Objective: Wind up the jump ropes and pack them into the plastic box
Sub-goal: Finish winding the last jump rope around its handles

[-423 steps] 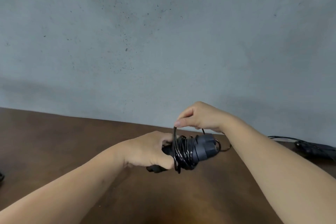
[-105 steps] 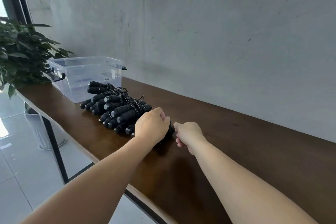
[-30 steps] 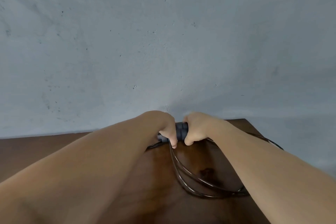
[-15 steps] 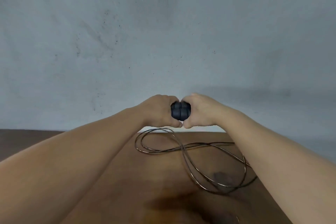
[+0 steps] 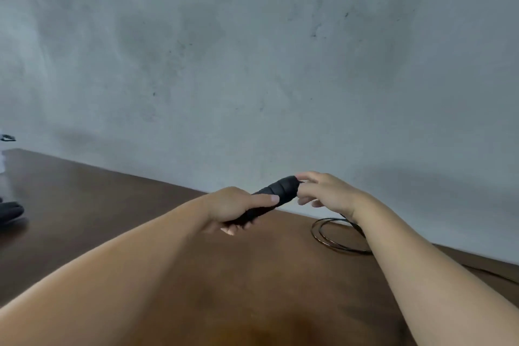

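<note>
Two hands share one job: the left hand (image 5: 236, 206) clamps the jump rope handles (image 5: 271, 196) steady while the right hand's (image 5: 327, 191) loose grip pinches the cord (image 5: 331, 236) off the desk (image 5: 84, 199) to wind.

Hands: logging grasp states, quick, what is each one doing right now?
Left hand: closed around the black ribbed jump-rope handles.
Right hand: fingers loosely curled at the handles' far end; firm grip cannot be told.
</note>
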Tool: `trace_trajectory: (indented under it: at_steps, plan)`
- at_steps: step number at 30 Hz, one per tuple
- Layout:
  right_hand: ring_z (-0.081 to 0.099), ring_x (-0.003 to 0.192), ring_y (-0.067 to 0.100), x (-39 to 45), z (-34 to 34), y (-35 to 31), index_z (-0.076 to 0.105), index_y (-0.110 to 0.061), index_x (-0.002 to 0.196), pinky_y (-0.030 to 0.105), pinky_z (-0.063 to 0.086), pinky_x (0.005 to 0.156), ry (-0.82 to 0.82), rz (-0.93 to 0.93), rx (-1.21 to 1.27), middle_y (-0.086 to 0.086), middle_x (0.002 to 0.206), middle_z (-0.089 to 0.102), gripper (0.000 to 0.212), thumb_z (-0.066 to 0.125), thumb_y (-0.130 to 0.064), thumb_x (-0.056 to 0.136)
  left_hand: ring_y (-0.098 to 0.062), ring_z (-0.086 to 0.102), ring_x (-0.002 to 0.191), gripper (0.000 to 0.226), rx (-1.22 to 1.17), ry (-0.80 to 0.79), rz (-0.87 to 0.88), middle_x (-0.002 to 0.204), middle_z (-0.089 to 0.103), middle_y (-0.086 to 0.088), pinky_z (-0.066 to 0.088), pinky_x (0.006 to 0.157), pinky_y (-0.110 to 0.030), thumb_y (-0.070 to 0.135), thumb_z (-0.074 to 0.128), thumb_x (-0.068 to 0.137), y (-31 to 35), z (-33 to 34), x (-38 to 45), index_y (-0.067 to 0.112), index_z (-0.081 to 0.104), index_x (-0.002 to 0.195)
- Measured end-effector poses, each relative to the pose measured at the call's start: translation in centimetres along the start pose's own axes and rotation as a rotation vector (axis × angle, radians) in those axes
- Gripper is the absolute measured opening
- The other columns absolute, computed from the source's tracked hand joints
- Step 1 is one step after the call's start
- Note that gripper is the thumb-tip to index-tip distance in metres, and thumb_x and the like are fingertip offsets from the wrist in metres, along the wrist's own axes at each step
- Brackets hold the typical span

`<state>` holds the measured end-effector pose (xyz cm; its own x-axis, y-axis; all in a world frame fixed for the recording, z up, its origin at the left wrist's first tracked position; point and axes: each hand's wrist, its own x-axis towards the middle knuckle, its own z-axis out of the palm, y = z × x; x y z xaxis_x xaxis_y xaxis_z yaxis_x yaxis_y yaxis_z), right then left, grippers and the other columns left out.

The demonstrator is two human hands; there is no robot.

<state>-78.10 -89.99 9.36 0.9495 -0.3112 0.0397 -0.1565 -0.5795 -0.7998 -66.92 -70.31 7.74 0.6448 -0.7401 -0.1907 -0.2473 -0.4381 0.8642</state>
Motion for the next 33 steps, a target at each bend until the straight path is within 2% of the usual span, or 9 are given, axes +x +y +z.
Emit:
trace_trajectory:
  at_steps: [4,7,12,15,20,23,28,30,33]
  plan:
    - [0.05,0.05,0.016,1.6,6.3,-1.9,0.067,-0.015,0.104,0.03,0.046,0.06,0.248,-0.038,0.124,0.0,0.074,0.063,0.034,0.04,-0.037,0.101,-0.015,0.048,0.055,0.043,-0.35,0.06,-0.057,0.072,0.059,-0.006,0.025,0.039,-0.017,0.046,0.064,0.084,-3.9,-4.7,-3.1,0.01,0.057,0.106]
    - [0.043,0.053,0.014,2.7,11.5,-3.4,0.066,-0.017,0.095,0.028,0.037,0.059,0.386,-0.079,0.117,-0.003,0.063,0.049,0.038,0.034,-0.035,0.104,-0.017,0.049,0.056,0.042,-0.472,0.035,-0.037,0.074,0.058,-0.008,0.027,0.038,-0.016,0.041,0.056,0.083,-6.0,-8.2,-4.9,0.009,0.052,0.11]
    - [0.044,0.057,0.013,4.2,20.3,-7.0,0.063,-0.022,0.086,0.031,0.034,0.06,0.473,-0.061,0.308,-0.004,0.065,0.051,0.038,0.031,-0.036,0.103,-0.017,0.05,0.059,0.037,-0.615,-0.018,0.027,0.082,0.058,-0.011,0.032,0.039,-0.019,0.035,0.058,0.087,-8.2,-12.2,-6.9,0.008,0.052,0.112]
    - [0.046,0.057,0.014,4.2,24.7,-8.5,0.06,-0.026,0.086,0.031,0.037,0.058,0.441,-0.034,0.289,-0.005,0.066,0.053,0.034,0.031,-0.039,0.098,-0.017,0.051,0.059,0.036,-0.72,-0.024,0.064,0.087,0.056,-0.011,0.033,0.04,-0.02,0.032,0.064,0.088,-9.3,-13.6,-7.3,0.01,0.052,0.113]
    - [0.054,0.07,0.024,4.7,30.8,-11.5,0.053,-0.015,0.088,0.037,0.044,0.066,0.22,0.008,-0.081,0.006,0.082,0.061,0.038,0.025,-0.034,0.104,-0.016,0.05,0.057,0.035,-0.821,-0.035,0.054,0.093,0.055,-0.015,0.031,0.039,-0.019,0.031,0.067,0.088,-11.3,-16.1,-7.3,0.009,0.053,0.112]
    - [0.054,0.081,0.023,4.5,32.5,-13.1,0.055,-0.011,0.104,0.033,0.041,0.069,0.151,-0.016,-0.282,0.009,0.095,0.06,0.032,0.027,-0.027,0.106,-0.016,0.047,0.056,0.042,-0.695,-0.021,0.036,0.102,0.064,-0.021,0.031,0.038,-0.02,0.033,0.068,0.087,-12.8,-18.0,-7.3,0.008,0.055,0.118]
    - [0.052,0.066,0.017,4.2,34.2,-14.3,0.056,-0.012,0.095,0.031,0.039,0.06,0.014,-0.03,-0.366,-0.001,0.077,0.057,0.03,0.036,-0.033,0.103,-0.016,0.04,0.057,0.029,-0.409,0.015,0.045,0.082,0.054,-0.01,0.023,0.044,-0.023,0.032,0.073,0.084,-16.2,-20.8,-7.2,0.01,0.059,0.097]
    - [0.053,0.066,0.018,4.4,34.0,-14.8,0.063,-0.006,0.096,0.033,0.04,0.061,-0.058,-0.019,-0.432,0.001,0.076,0.059,0.034,0.043,-0.034,0.099,-0.016,0.039,0.056,0.031,-0.203,0.06,0.071,0.082,0.05,-0.009,0.025,0.047,-0.023,0.034,0.073,0.083,-17.6,-22.3,-7.1,0.012,0.058,0.098]
    - [0.05,0.06,0.013,4.7,32.4,-16.0,0.072,-0.019,0.091,0.03,0.039,0.059,-0.112,-0.052,-0.506,-0.004,0.07,0.059,0.028,0.053,-0.039,0.096,-0.012,0.053,0.063,0.038,0.193,0.16,0.094,0.08,0.061,0.005,0.038,0.054,-0.022,0.04,0.073,0.081,-20.1,-25.1,-6.8,0.016,0.058,0.107]
